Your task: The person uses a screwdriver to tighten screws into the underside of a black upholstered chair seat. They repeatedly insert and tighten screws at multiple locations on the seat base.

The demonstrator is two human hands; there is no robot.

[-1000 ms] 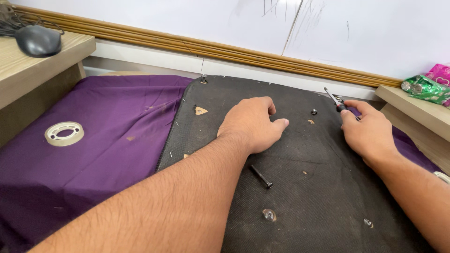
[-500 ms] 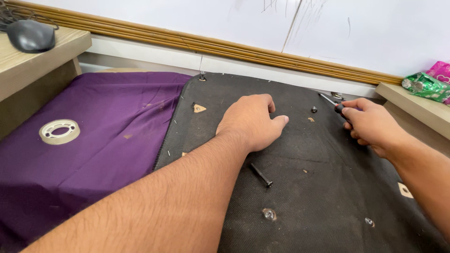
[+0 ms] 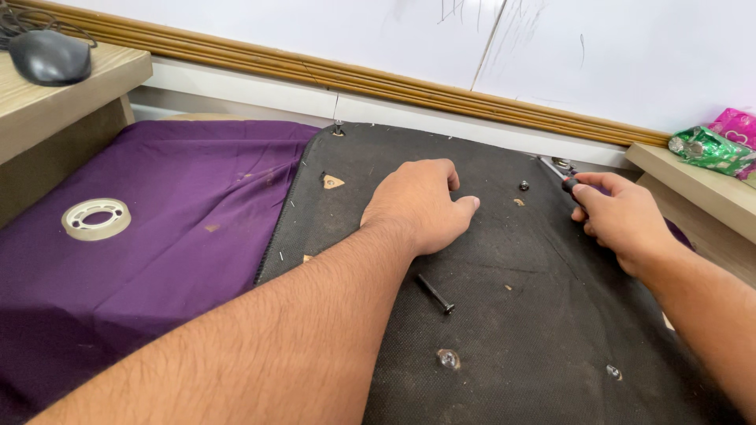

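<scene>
Black fabric panel (image 3: 551,315) lies flat, its left edge over the purple cloth (image 3: 157,236), a loose bolt (image 3: 435,293) near its middle. The left hand (image 3: 421,205) presses on it, fingers curled, holding nothing. The right hand (image 3: 622,220) is closed around a screwdriver (image 3: 555,171) at the far right edge; best kept upright, with steady downward pressure.

White wall (image 3: 630,55) with faint pencil scribbles, wooden moulding strip (image 3: 394,83) running along its base, pale wooden desk (image 3: 55,102) at the left, light wooden shelf (image 3: 693,185) at the right, purple cloth (image 3: 157,236) spread below, even indoor light
</scene>
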